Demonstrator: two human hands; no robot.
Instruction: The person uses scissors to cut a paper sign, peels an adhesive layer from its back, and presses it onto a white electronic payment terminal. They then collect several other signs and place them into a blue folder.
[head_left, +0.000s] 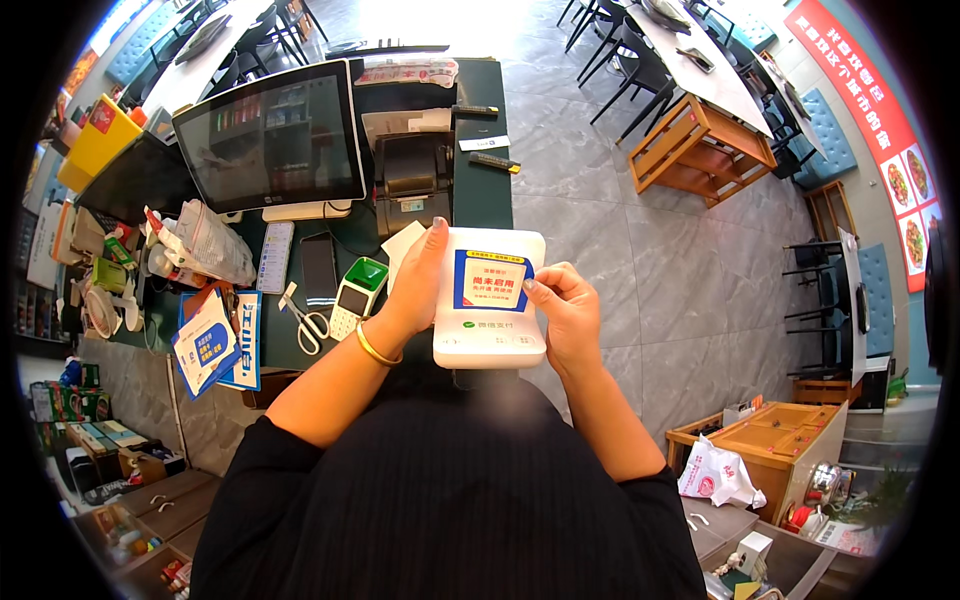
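My left hand (418, 279) grips a white payment-code box (450, 335) along its left side, thumb up over the edge. A square blue-and-white sticker (491, 279) with printed writing covers the middle of its face. At the sticker's right edge, the thumb and finger of my right hand (568, 311) pinch together. A pale card or paper (403, 246) shows behind my left hand. Close by on the dark green counter lie a white-and-green handheld card terminal (358, 298) and white-handled scissors (310, 327).
A large touchscreen monitor (274, 135) and a black receipt printer (415, 180) stand on the counter. Two phones, a lit one (275, 256) and a dark one (319, 266), lie before the monitor. Printed cards (206, 345) overlap at the counter's near edge. A wooden cabinet (780, 431) stands right.
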